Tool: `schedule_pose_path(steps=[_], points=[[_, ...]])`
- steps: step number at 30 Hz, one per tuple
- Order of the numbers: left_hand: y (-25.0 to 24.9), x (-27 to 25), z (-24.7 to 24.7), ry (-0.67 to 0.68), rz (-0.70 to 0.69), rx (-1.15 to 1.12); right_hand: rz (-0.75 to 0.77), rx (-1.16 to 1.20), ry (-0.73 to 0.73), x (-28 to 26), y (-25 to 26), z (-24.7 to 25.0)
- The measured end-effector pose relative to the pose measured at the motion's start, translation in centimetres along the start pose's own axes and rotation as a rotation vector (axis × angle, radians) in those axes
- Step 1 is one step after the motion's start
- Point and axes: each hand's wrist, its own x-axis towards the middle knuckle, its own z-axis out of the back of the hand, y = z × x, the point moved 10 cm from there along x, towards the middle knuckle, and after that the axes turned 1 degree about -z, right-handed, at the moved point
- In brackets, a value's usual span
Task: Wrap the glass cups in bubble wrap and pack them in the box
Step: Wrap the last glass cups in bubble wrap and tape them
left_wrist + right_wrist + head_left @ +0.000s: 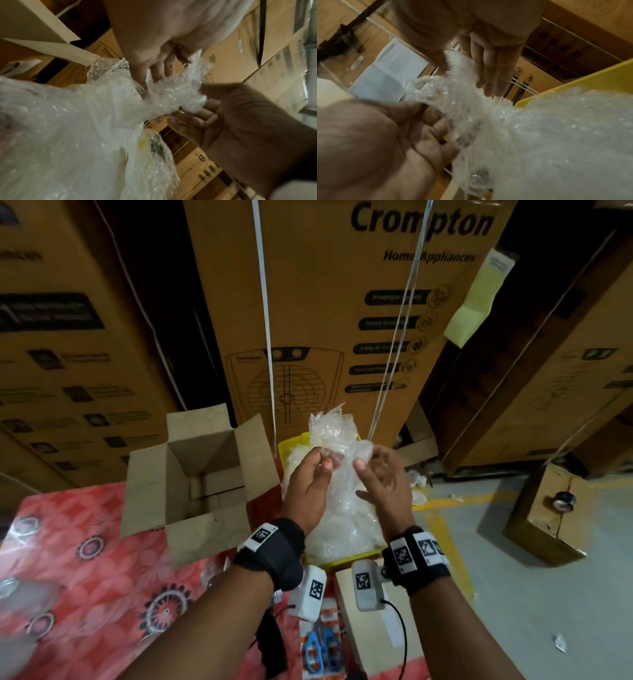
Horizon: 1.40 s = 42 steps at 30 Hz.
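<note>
Big brown boxes (342, 313) stand behind the red flowered surface (75, 577). An open box (191, 470) sits left. The left hand (308, 484) and right hand (383, 484) both pinch the bubble wrap (329, 429) over a yellow tub (286, 446).

The head view is looking dim overall, with dark gaps sitting between the tall brown printed cardboard cartons (346, 313) and wide-angle bending curving their edges. Glare is washing out the glossy red flowered table cover (61, 577) at the lower left. Both wrist views are reading soft and grainy: the clear crinkled bubble wrap (171, 93) is glinting with small highlights, while the nearest skin is smearing into blur
</note>
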Motion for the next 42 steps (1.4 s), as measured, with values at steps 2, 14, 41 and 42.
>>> schedule_pose_path(steps=[2, 14, 41, 42], points=[[0.5, -0.2, 0.0, -0.038, 0.022, 0.047, -0.001, -0.103, -0.116, 0.3, -0.3, 0.6], [3.7, 0.4, 9.5, -0.805, 0.369, -0.733, -0.031, 0.225, -0.527, 0.8, -4.2, 9.5], [-5.4, -5.3, 21.7, -0.739, 0.341, -0.294, -0.56, 0.325, 0.47, -4.9, 0.1, -10.9], [-6.0, -5.5, 21.7, -0.719, 0.327, -0.263, -0.564, 0.374, 0.491, -5.4, 0.5, -12.0]])
